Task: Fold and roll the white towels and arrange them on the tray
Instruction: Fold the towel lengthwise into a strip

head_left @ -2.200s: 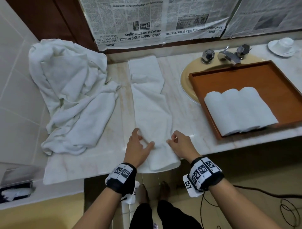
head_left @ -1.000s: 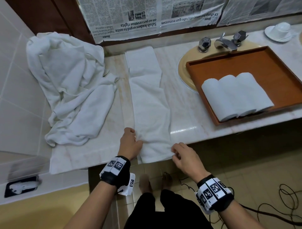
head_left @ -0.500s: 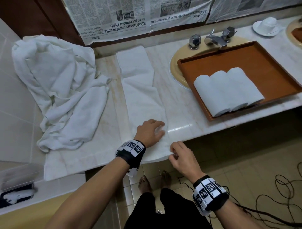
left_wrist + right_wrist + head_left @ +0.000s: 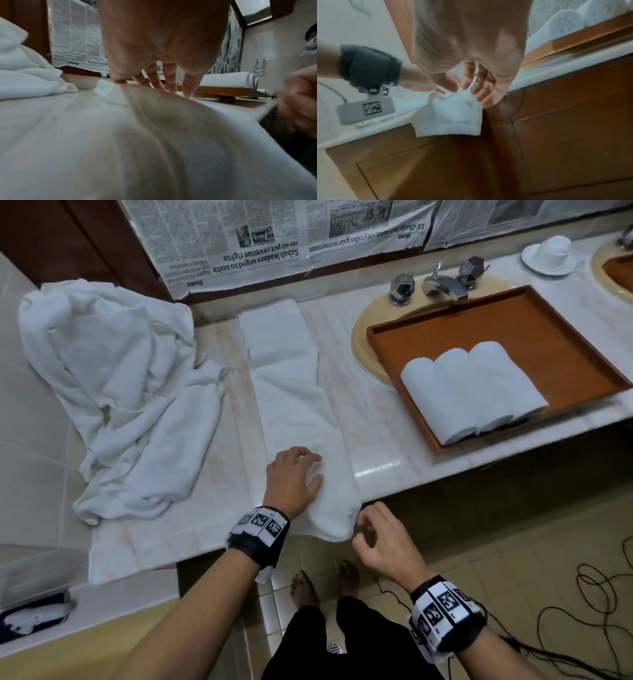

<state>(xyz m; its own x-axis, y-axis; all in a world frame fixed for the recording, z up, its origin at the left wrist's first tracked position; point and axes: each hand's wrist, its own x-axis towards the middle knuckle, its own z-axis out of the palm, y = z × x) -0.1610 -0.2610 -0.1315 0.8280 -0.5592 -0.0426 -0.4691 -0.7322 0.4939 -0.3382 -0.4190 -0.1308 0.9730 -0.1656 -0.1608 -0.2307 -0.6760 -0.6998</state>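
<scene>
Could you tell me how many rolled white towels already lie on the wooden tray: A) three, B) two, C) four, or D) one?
A: the head view shows three rolled towels lying side by side, touching, on the wooden tray, while another long folded towel lies flat on the counter.

The towels (image 4: 294, 412) are seen in white. The tray (image 4: 555, 337) is coloured orange-brown, the counter (image 4: 370, 419) pale marble. Black-and-white squares are printed on the wristbands (image 4: 260, 525).
</scene>
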